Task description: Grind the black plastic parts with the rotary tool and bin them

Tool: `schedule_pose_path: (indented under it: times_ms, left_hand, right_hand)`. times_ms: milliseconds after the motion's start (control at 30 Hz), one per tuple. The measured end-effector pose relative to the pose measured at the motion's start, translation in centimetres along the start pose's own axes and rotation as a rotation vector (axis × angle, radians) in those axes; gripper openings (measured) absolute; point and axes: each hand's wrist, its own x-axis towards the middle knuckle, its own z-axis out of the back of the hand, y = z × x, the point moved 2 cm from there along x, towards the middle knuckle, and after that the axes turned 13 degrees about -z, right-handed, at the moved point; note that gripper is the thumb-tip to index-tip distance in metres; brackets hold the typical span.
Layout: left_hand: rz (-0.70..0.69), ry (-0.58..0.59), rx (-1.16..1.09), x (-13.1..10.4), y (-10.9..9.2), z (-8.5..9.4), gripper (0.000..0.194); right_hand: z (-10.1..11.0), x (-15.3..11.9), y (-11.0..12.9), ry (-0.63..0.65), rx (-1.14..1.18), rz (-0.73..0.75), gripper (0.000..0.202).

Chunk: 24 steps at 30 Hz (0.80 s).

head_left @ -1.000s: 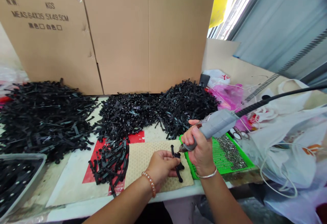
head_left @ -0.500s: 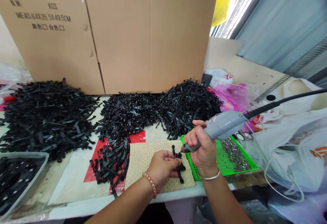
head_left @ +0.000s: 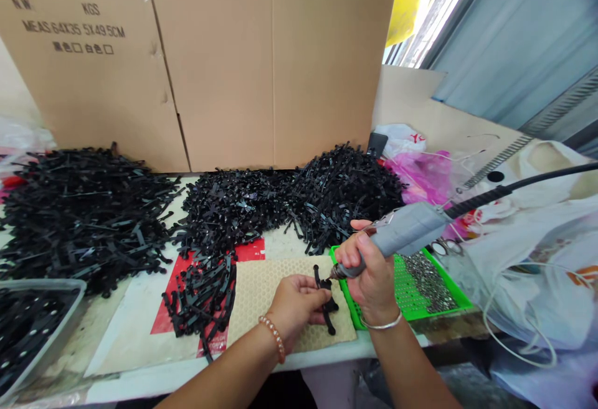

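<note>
Over the beige textured mat (head_left: 255, 297), my left hand (head_left: 301, 306) pinches a small black plastic part (head_left: 331, 322). My right hand (head_left: 369, 272) is wrapped round a grey electric screwdriver (head_left: 411, 228), which slants down to the left. Its tip is at the upper part of the black piece; whether it touches a screw is too small to tell. A green tray (head_left: 462, 300) with many small metal screws (head_left: 427, 281) lies under and beyond my right hand.
Large heaps of black parts (head_left: 88, 210) lie along the back, before a cardboard box (head_left: 219, 66). A smaller pile (head_left: 205, 297) is left of the mat. A clear tub (head_left: 77, 297) stands far left, plastic bags (head_left: 537, 253) at right. The screwdriver's cable (head_left: 551, 175) runs off right.
The view has shifted very slightly. Both hands, the black part and the screwdriver hold almost the same position.
</note>
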Motion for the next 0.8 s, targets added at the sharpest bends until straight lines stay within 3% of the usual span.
schedule_pose_path:
  times_ms: [567, 800]
  left_hand:
    - [-0.004, -0.023, -0.020, -0.1, -0.1, 0.0, 0.014]
    - [0.015, -0.039, -0.027, -0.2, -0.2, -0.1, 0.015]
  right_hand:
    - [0.0, -0.1, -0.4, 0.020, -0.030, -0.008, 0.024]
    - [-0.3, 0.2, -1.0, 0.162, -0.089, -0.065, 0.020]
